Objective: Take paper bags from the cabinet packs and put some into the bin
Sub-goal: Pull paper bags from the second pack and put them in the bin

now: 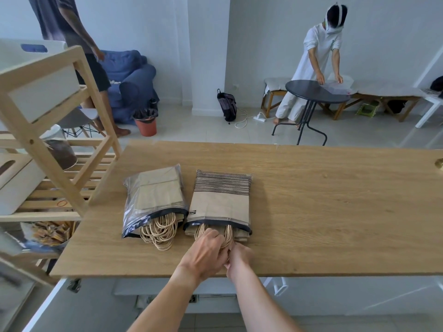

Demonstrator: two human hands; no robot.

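Observation:
Two clear plastic packs of brown paper bags lie side by side on the wooden table [311,200]. The left pack [153,197] holds plain bags, and their twine handles [159,232] spill out of its open near end. The right pack [221,200] holds bags with black stripes at the far end. My left hand [207,252] and my right hand [239,258] meet at the right pack's open end, their fingers curled round the twine handles sticking out there. The handles are mostly hidden under my hands.
A wooden shelf unit [48,130] with white boxes and a jar stands left of the table. An orange waste bin [146,123] sits on the floor beyond. One person stands at the far left, another bends over a round black table [316,92] at the back right.

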